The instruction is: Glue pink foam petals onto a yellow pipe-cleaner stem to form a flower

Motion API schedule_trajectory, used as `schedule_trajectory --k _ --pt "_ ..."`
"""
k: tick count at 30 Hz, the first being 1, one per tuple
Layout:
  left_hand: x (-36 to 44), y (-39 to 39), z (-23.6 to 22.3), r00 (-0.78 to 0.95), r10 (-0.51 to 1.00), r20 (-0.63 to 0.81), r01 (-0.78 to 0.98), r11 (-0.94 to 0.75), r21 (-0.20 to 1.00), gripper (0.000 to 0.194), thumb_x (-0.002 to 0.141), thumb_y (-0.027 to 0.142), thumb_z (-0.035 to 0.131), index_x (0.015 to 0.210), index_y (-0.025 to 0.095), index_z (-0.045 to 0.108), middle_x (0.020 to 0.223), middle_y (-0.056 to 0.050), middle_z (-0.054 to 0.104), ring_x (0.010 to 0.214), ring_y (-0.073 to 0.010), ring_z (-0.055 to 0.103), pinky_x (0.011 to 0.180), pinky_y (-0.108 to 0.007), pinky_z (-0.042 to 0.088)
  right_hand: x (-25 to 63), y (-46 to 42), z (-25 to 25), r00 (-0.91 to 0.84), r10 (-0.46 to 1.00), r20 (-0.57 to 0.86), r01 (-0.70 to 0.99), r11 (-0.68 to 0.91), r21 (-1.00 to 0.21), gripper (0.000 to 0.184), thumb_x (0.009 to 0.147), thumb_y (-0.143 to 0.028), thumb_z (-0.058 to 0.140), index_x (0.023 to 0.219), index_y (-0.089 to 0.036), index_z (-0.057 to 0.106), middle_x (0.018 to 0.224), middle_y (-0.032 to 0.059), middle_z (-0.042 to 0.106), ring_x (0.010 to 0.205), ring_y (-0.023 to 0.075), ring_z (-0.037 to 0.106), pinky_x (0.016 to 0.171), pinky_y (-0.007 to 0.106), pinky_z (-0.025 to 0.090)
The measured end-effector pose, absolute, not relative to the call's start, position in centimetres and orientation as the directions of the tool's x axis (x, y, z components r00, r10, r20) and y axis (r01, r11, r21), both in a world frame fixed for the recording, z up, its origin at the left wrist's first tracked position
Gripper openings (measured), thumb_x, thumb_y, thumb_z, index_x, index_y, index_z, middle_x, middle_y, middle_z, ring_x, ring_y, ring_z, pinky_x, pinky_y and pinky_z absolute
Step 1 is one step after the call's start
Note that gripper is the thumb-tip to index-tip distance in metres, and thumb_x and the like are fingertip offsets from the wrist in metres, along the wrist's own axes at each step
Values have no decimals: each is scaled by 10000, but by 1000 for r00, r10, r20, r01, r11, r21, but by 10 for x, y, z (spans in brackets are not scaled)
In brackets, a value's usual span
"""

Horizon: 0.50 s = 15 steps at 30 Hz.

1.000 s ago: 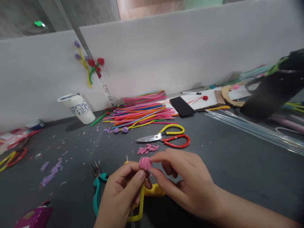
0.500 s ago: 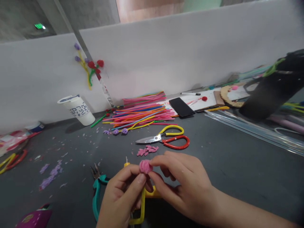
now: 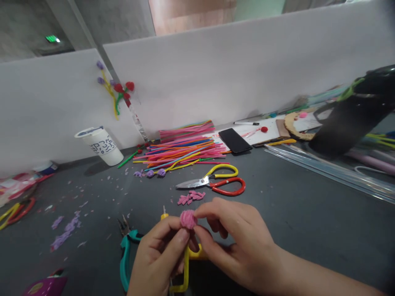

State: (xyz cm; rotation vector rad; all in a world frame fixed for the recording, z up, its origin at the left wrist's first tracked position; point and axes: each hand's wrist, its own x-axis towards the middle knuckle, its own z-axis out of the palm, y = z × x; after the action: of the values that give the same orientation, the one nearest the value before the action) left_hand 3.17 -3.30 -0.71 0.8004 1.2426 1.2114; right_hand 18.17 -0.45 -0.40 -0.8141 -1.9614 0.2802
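A small fuzzy pink ball [image 3: 188, 219], made of pipe cleaner, is pinched between the thumb and forefinger of my left hand [image 3: 162, 250]. From the right, the thumb and forefinger of my right hand [image 3: 237, 240] close on the same ball. Under my hands lies a yellow tool with a metal nozzle, looking like a glue gun [image 3: 164, 214], mostly hidden. Just beyond the ball is a little heap of cut pink pieces [image 3: 191, 197]. Scissors [image 3: 210, 181] with one yellow and one red handle lie behind that heap. Teal-handled pliers [image 3: 126, 250] rest beside my left hand.
Many coloured pipe cleaners [image 3: 185, 152] lie at the back, near a black phone [image 3: 235, 141]. A white cup [image 3: 105, 148] stands at left, a black bottle [image 3: 345, 117] at right, beside clear rods [image 3: 327, 168]. Purple scraps [image 3: 66, 231] litter the left.
The view has shifted slightly, and the pink ball appears turned a little between my fingers. Both hands keep nearly the same pose.
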Motion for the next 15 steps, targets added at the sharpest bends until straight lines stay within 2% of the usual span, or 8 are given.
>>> schedule_trajectory --k 8,15 --pt "29 -33 -11 -73 984 -160 -170 146 975 282 603 445 815 730 198 768 520 34 575 411 -33 414 398 -113 323 181 -4 -6 -277 638 718 398 757 -519 128 800 -109 582 907 -177 587 631 -62 558 495 64 452 504 162 368" --pt "29 -34 -13 -108 984 -139 -154 122 981 263 615 442 808 741 214 771 562 18 614 443 -43 423 422 -119 343 182 -4 -7 -305 626 717 404 767 -498 123 817 -113 572 925 -170 583 647 -61 568 502 63 458 521 166 372"
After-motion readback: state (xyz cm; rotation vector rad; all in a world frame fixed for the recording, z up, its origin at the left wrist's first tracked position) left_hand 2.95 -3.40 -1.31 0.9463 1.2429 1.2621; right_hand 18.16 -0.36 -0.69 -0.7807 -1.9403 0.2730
